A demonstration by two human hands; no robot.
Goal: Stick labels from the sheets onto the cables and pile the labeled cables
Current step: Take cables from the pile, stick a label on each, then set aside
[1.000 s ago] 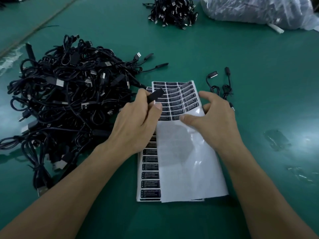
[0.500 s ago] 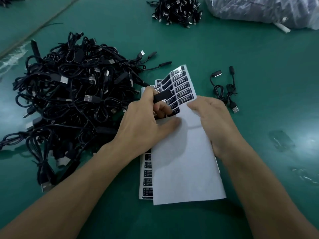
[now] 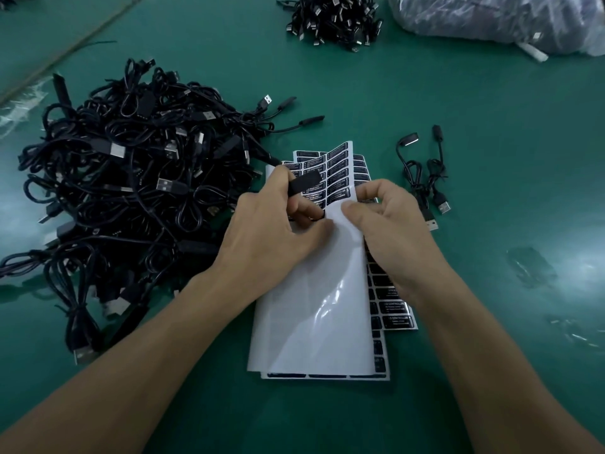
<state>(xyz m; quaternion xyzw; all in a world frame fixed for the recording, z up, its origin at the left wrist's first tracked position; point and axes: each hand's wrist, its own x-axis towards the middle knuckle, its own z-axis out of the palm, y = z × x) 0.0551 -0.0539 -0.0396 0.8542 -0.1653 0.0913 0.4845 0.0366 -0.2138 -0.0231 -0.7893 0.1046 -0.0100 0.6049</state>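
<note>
While my left hand point(image 3: 268, 231) pinches the cable point(image 3: 304, 184) by its black block between thumb and forefinger, just above the far end of the top sheet point(image 3: 314, 306), its other fingers curl down onto that sheet's white backing. My right hand point(image 3: 389, 231) is closed in a pinch at the sheet's right edge, where the far end bends up and shows its rows of black labels point(image 3: 339, 178). I cannot tell whether a label has lifted under my thumb.

More sheets point(image 3: 393, 309) lie under the top sheet, showing at its right and near edges. The big tangle of cables point(image 3: 131, 191) lies left of it, reaching its far left corner. Two loose cables point(image 3: 425, 178) lie to its right, apart from it.

I see three risks. The glossy backing is pinned only by a few curled fingers, so a sharp peel may slide the whole sheet. A half-lifted label can fold and stick to itself or to my fingertip. The block, held by one end, can twist as I press, so the label goes on crooked. The cable's lead seems to run back into the tangle, so a tug may drag others along.
</note>
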